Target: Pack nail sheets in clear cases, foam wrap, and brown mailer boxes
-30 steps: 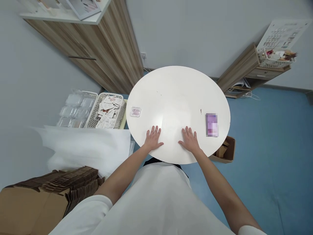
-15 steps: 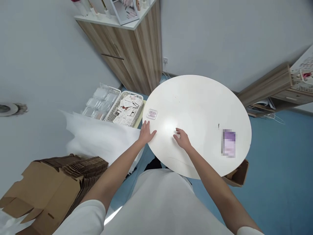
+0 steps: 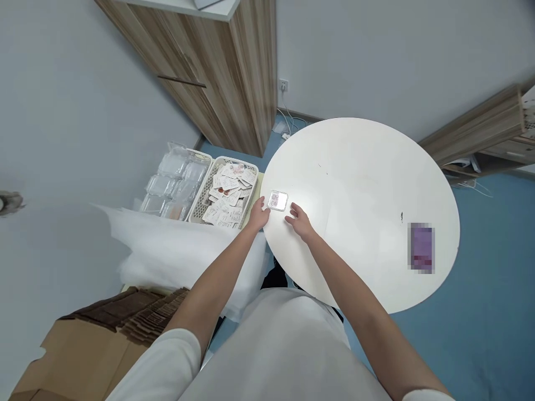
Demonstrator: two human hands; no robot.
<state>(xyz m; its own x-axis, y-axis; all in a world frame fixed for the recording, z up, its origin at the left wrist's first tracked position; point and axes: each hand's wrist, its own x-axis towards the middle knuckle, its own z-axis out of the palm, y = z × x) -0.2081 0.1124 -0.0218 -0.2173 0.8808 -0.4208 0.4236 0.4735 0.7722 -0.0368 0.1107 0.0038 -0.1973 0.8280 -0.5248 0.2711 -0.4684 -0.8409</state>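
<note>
A small clear case with pinkish pieces inside (image 3: pixel 278 200) lies near the left edge of the white oval table (image 3: pixel 359 167). My left hand (image 3: pixel 259 214) is at the table's left edge, just beside the case, its fingers apart. On the other side of the case, my right hand (image 3: pixel 300 221) hovers slightly to the right with spread fingers and nothing in it. Whether my left fingertips touch the case is too small to tell.
A basket of printed cards (image 3: pixel 229 192) and a basket of clear plastic boxes (image 3: pixel 171 181) stand left of the table. White wrapping sheet (image 3: pixel 179 245) and folded cardboard (image 3: pixel 83 351) lie nearer. A blurred purple item (image 3: pixel 422 248) rests at the table's right.
The view has shifted, moving the table rightward in the picture. My right hand has come closer to the case, and my left hand is now beside it.
</note>
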